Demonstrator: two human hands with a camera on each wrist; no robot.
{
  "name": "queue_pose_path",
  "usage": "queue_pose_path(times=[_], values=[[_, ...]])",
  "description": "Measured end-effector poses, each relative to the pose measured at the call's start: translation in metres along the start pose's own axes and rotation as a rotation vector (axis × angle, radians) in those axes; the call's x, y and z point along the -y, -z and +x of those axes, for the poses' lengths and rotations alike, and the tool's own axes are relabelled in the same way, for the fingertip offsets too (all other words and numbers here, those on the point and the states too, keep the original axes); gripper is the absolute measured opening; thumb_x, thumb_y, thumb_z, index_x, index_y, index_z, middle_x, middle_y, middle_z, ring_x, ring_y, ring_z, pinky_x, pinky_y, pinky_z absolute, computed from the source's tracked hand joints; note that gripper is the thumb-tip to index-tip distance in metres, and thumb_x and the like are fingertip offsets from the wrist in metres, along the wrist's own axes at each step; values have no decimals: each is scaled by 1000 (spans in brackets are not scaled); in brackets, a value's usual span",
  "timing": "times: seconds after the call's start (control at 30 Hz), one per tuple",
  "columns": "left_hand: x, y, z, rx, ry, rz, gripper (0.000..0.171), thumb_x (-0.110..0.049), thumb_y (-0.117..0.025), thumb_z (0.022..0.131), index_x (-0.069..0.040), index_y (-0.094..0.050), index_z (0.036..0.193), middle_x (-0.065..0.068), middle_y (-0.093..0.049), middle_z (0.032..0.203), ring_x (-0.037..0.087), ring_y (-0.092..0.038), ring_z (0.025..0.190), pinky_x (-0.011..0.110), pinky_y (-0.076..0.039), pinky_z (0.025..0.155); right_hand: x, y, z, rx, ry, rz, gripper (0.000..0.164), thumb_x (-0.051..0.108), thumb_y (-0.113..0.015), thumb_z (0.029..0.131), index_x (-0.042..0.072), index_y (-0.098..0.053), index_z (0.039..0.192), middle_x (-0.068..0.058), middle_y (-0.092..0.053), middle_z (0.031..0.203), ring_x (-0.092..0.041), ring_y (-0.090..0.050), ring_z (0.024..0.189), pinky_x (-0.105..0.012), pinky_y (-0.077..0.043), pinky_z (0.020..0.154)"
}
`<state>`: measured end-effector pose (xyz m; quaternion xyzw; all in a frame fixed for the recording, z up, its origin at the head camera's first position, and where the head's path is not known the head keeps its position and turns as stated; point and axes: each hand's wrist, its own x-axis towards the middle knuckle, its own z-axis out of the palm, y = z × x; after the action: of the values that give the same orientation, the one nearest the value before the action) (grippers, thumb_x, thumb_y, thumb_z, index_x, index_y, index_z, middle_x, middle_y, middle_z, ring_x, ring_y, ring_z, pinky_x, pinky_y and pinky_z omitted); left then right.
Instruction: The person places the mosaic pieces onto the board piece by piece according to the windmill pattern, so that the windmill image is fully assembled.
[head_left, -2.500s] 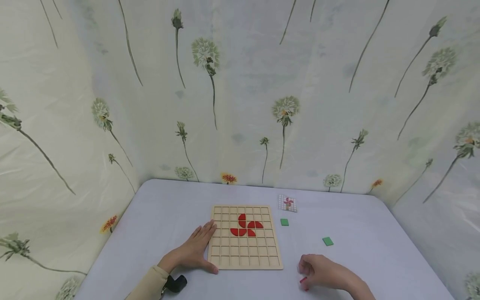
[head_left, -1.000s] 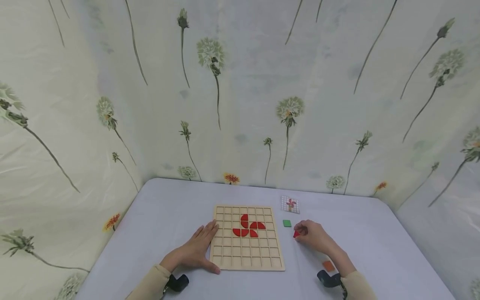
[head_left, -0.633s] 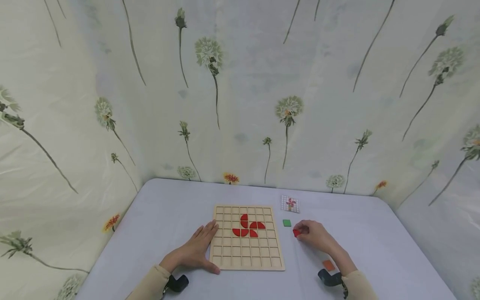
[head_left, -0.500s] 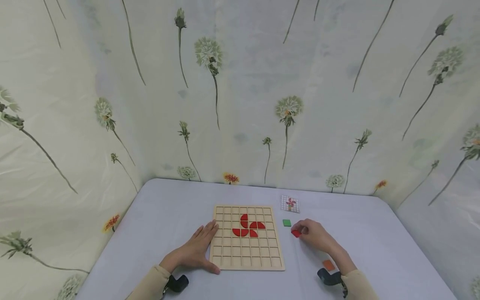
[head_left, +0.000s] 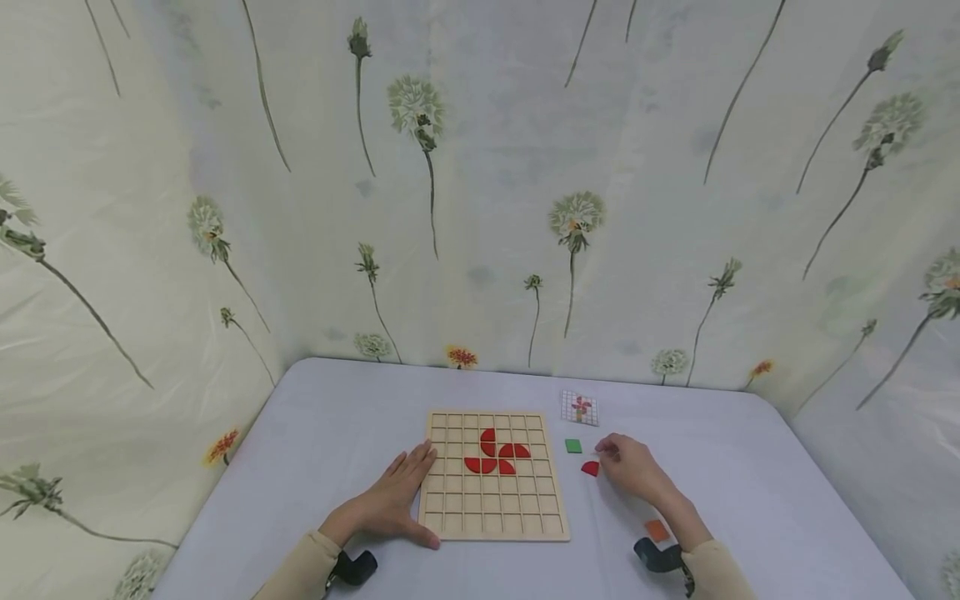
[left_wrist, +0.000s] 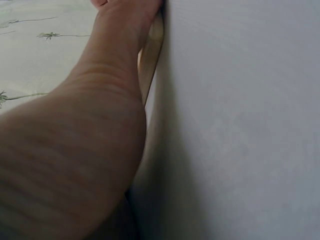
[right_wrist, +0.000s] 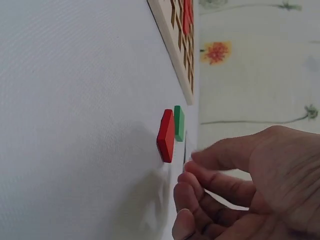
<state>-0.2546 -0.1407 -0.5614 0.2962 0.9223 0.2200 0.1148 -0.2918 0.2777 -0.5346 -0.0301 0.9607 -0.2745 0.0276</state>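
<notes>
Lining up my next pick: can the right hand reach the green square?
Likely yes: the right hand appears empty, the green square lies left of it, and the loose red piece sits nearer the person, leaving the way free.

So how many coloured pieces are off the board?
3 visible: green piece beside the board, red piece by the right hand, orange piece beside the right forearm, which may hide others.
</notes>
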Motion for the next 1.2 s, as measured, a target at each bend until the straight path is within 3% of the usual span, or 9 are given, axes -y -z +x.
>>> queue_pose_path(times=[0.13, 0.23, 0.5, 0.7, 0.93, 1.2], values=[[1, 0, 0, 1, -4, -7, 134, -72, -74, 63, -3, -5, 155, 14, 0, 163, 28, -2, 151, 51, -5, 123, 4, 0, -5, 15, -79, 11, 29, 27, -73, 85, 3, -63, 98, -4, -63, 83, -17, -53, 74, -29, -49, 63], [2, -1, 1, -1, -2, 2, 134, -73, -73, 63, -3, -5, 155, 14, 1, 163, 28, -2, 151, 50, -5, 123, 9, -1, -8, 16, -107, 20, 35, 32, -77, 81, 3, -61, 94, -4, -61, 79, -16, -52, 71, -26, -42, 59], [2, -1, 2, -5, 2, 2, 133, -73, -73, 64, -3, -5, 155, 14, 0, 163, 28, -2, 151, 51, -5, 123, 17, -9, -3, 20, -66, 19, 25, 17, -75, 82, 3, -63, 98, -4, -61, 82, -16, -53, 73, -27, -47, 63], [2, 0, 1, -6, -5, -11, 132, -70, -74, 64, -2, -6, 155, 16, -1, 163, 29, -3, 151, 52, -6, 122, 20, -9, -2, 47, -27, -13, 30, 9, -72, 80, 2, -65, 108, -7, -61, 91, -17, -54, 80, -32, -51, 70], [2, -1, 1, -12, -11, -3, 133, -71, -75, 64, -2, -6, 155, 16, -1, 163, 29, -3, 151, 52, -7, 122, 18, -11, -4, 40, -38, -6, 33, 8, -72, 80, 1, -63, 112, -7, -62, 95, -18, -55, 83, -33, -52, 71], [2, -2, 0, -4, 1, -1, 134, -73, -73, 63, -3, -5, 155, 13, 1, 163, 27, -2, 151, 50, -5, 123, 10, -10, -4, 17, -29, -25, 27, 16, -75, 81, 2, -64, 101, -4, -62, 87, -16, -55, 77, -32, -51, 67]])
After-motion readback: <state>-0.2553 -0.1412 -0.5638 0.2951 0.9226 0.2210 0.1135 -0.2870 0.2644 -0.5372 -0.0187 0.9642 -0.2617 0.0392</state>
